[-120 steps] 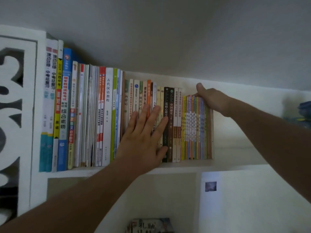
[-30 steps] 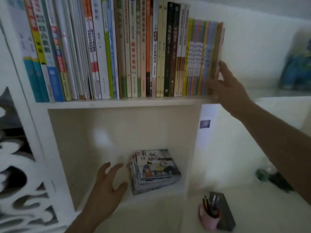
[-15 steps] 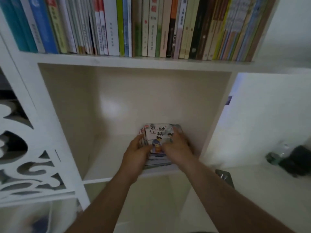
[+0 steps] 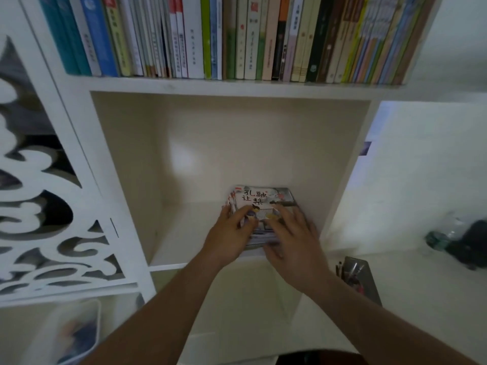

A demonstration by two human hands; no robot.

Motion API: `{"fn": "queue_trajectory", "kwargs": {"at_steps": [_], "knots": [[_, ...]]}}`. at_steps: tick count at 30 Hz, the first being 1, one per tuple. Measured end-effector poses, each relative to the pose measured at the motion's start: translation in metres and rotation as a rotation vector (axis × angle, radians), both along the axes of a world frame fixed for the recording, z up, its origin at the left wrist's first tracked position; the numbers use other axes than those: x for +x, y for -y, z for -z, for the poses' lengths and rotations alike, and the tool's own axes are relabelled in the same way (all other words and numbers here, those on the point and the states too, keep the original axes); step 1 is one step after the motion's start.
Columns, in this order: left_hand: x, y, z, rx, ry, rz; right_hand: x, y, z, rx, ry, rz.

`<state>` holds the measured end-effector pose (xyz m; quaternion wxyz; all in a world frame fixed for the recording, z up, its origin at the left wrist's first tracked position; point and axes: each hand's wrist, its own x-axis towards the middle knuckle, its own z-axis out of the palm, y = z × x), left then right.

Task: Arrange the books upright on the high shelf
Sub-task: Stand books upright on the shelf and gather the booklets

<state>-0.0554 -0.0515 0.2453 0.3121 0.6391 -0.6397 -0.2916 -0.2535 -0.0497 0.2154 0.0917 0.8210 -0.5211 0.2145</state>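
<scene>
A small stack of picture books (image 4: 263, 200) lies flat at the right of the lower cubby, its top cover showing black characters. My left hand (image 4: 232, 231) grips the stack's left side, fingers curled over the top cover. Over the stack's right half rests my right hand (image 4: 292, 235), its fingers spread on the top cover and its thumb down at the front edge. A long row of upright books (image 4: 237, 35) fills the high shelf (image 4: 237, 86) above.
The cubby (image 4: 184, 227) has cream walls and a bare floor on its left. A white carved panel (image 4: 39, 206) stands at the left. A pen holder (image 4: 355, 275) sits on the surface at the right, with a bottle (image 4: 442, 233) and a dark object beyond. A white bin (image 4: 66, 333) is at the lower left.
Both hands left the high shelf and came down to the stack in the lower cubby. Since half a second ago they have kept their places on it.
</scene>
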Motion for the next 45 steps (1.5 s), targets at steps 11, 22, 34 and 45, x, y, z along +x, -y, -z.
{"fn": "queue_trajectory", "kwargs": {"at_steps": [11, 22, 34, 45], "knots": [[-0.017, -0.010, -0.026, 0.193, -1.235, -0.043, 0.006, 0.044, -0.047, 0.323, -0.254, -0.065], [-0.005, -0.016, -0.049, 0.251, -1.413, -0.285, 0.003, 0.026, -0.037, 0.308, -0.334, -0.109], [-0.019, -0.002, -0.027, 0.101, -1.055, -0.027, 0.008, 0.051, -0.065, 0.273, -0.333, -0.141], [-0.018, -0.003, -0.035, 0.139, -1.355, -0.322, 0.009, 0.054, -0.062, -0.016, -0.540, -0.354]]}}
